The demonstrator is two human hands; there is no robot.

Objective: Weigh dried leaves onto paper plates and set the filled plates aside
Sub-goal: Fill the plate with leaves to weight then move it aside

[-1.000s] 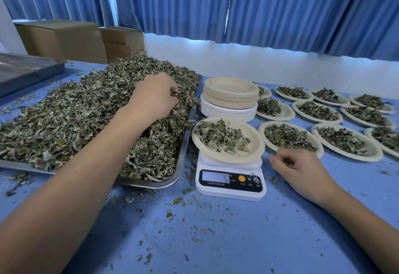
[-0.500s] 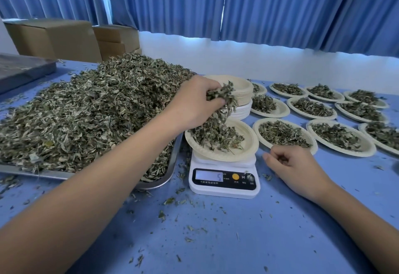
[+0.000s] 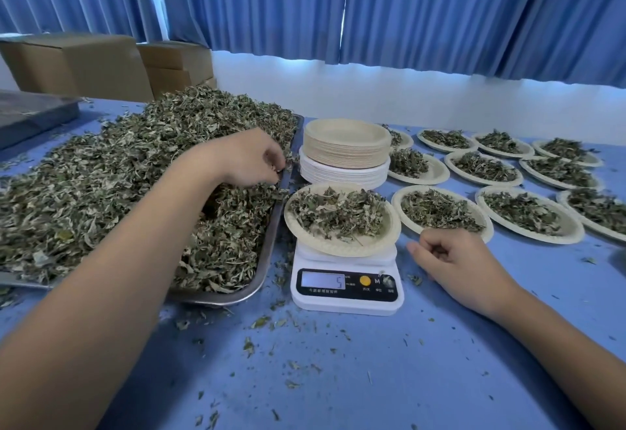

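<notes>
A steel tray point(image 3: 266, 270) heaped with dried leaves point(image 3: 111, 179) fills the left of the blue table. My left hand point(image 3: 249, 158) hovers over the heap's right side beside the rim, fingers curled and pinching a few leaves. To its right a paper plate point(image 3: 379, 243) holding a layer of leaves sits on a white scale point(image 3: 345, 302) whose display reads 5. My right hand point(image 3: 455, 262) rests on the table just right of the scale, loosely curled and holding nothing.
A stack of empty paper plates point(image 3: 345, 148) stands behind the scale. Several filled plates point(image 3: 440, 214) lie in rows to the right. Cardboard boxes point(image 3: 78, 63) and a dark flat tray point(image 3: 30, 114) sit at the back left. Leaf crumbs litter the table's front.
My left hand carried a handful from the tray to the plate on the scale, dropped it there, and has returned to the heap. The plate holds more leaves. My right hand stayed put.
</notes>
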